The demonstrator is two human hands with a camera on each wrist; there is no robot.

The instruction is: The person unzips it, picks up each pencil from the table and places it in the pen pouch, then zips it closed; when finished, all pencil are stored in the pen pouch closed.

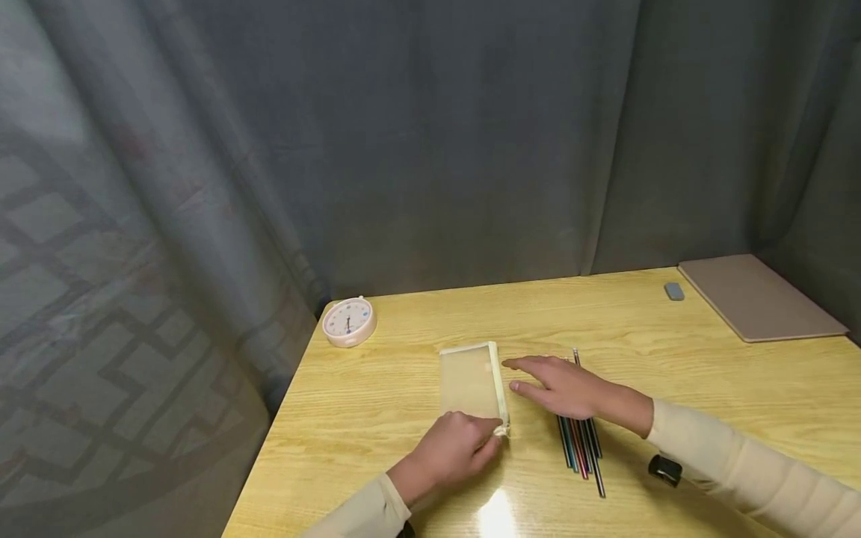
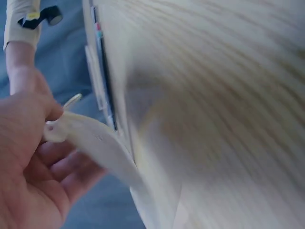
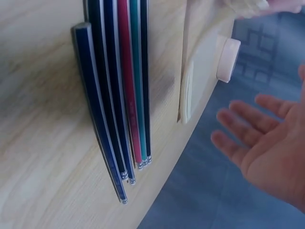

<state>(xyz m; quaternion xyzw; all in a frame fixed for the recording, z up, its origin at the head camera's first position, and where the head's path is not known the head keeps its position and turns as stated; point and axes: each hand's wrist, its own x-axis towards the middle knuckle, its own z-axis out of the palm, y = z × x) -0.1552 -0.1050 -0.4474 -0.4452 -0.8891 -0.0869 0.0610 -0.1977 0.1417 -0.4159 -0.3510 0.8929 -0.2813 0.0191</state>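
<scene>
A flat see-through pouch [image 1: 464, 377] with a cream zip edge lies mid-table. My left hand [image 1: 452, 448] pinches the near end of that edge between thumb and finger. In the left wrist view, the cream band [image 2: 102, 145] curves away from the fingers and rises off the wood. My right hand [image 1: 565, 385] hovers just right of the pouch with its fingers extended, holding nothing. Below it lies a bundle of pencils [image 1: 580, 448], partly covered by that hand in the head view. The right wrist view shows dark blue, red and teal pencils [image 3: 125, 86] side by side, with silver ends.
A round pink clock [image 1: 349, 321] stands at the table's far left corner. Toward the back right are a small grey block [image 1: 674, 291] and a flat brownish-pink board [image 1: 760, 299]. Grey curtains [image 1: 430, 149] hang behind the wooden table [image 1: 403, 321].
</scene>
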